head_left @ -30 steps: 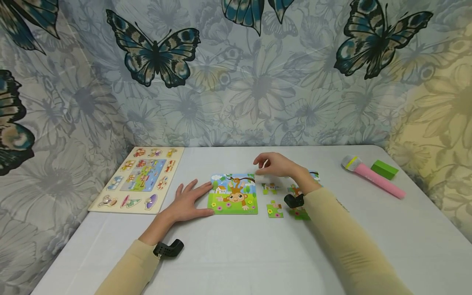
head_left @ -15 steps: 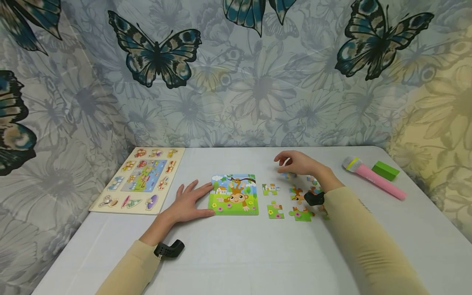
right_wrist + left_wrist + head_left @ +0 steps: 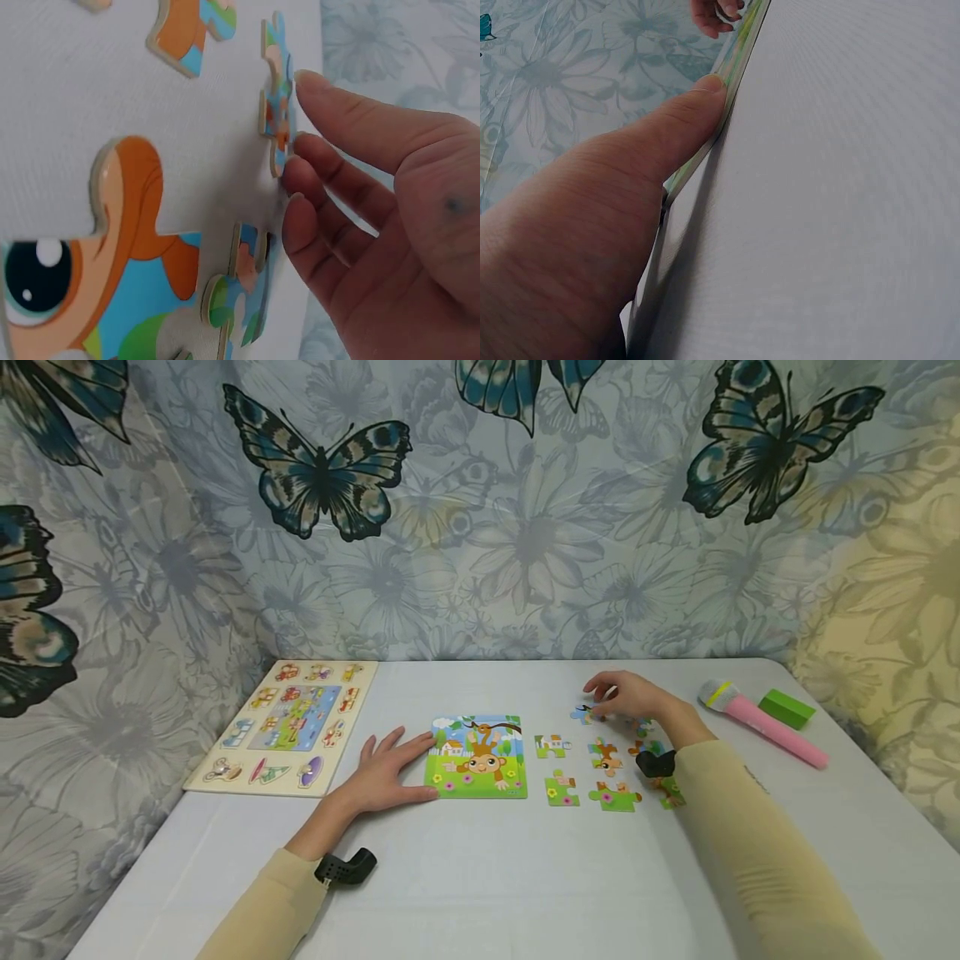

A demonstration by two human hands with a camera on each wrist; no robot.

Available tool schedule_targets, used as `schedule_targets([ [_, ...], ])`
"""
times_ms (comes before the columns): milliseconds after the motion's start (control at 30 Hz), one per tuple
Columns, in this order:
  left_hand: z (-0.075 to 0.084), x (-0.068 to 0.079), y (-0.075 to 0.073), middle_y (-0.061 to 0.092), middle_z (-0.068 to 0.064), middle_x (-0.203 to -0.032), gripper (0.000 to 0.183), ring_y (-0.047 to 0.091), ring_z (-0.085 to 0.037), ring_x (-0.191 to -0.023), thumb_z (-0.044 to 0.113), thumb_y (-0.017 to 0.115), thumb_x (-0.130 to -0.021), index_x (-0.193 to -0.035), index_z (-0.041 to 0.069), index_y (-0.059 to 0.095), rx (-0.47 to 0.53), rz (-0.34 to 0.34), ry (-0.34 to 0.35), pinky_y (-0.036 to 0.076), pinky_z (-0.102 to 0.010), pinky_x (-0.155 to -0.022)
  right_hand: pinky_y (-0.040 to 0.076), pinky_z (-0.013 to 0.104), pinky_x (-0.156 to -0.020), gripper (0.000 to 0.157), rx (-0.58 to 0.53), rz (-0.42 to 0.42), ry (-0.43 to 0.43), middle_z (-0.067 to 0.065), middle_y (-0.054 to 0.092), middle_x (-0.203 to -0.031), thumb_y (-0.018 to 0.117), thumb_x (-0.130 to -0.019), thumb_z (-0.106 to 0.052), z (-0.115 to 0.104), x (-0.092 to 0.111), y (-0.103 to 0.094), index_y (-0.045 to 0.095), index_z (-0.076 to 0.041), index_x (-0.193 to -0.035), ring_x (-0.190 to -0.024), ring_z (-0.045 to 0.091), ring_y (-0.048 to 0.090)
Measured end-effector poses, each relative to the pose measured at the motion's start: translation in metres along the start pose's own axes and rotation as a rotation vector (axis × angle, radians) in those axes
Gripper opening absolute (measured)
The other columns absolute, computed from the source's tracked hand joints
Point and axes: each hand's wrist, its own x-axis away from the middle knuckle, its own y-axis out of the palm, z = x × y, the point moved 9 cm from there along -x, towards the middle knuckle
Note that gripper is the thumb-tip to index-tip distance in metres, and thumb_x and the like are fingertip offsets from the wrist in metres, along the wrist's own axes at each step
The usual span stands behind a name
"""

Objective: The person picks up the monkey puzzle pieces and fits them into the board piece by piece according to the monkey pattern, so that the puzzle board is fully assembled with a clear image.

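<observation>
In the head view, my left hand (image 3: 387, 774) lies with spread fingers against the left side of a small monkey picture board (image 3: 477, 758). Its thumb (image 3: 694, 112) touches the board's near edge in the left wrist view. My right hand (image 3: 626, 693) is over a blue jigsaw piece (image 3: 581, 714) at the back of a group of loose pieces. In the right wrist view, its loosely bent thumb and fingers (image 3: 352, 124) are at the edge of that piece (image 3: 277, 105); whether they touch it is hard to tell. No grip on it shows.
Loose pieces lie right of the board: a house piece (image 3: 552, 746), a flower piece (image 3: 562, 790), a monkey-face piece (image 3: 606, 757) and several others, some partly behind the right wrist. A larger wooden puzzle board (image 3: 281, 727) lies left. A pink microphone (image 3: 772, 727) and green block (image 3: 786, 708) lie right.
My right hand has moved right, from beside the monkey board's top right corner to the blue piece, uncovering several pieces. The left hand has stayed in place.
</observation>
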Motion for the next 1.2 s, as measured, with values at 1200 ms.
schedule_targets([
  [1200,-0.003,-0.002,0.002,0.038,0.0,-0.16,0.086,0.013,-0.04,-0.151,0.059,0.073,-0.084,-0.154,0.018,0.045,-0.01,-0.009,-0.01,-0.004,-0.07,-0.111,0.048,0.04,-0.075,0.022,0.015,0.002,-0.126,0.013,0.06,-0.107,0.068,-0.098,-0.009,-0.025,0.004,-0.002,0.071,-0.007,-0.12,-0.09,0.026,0.057],
])
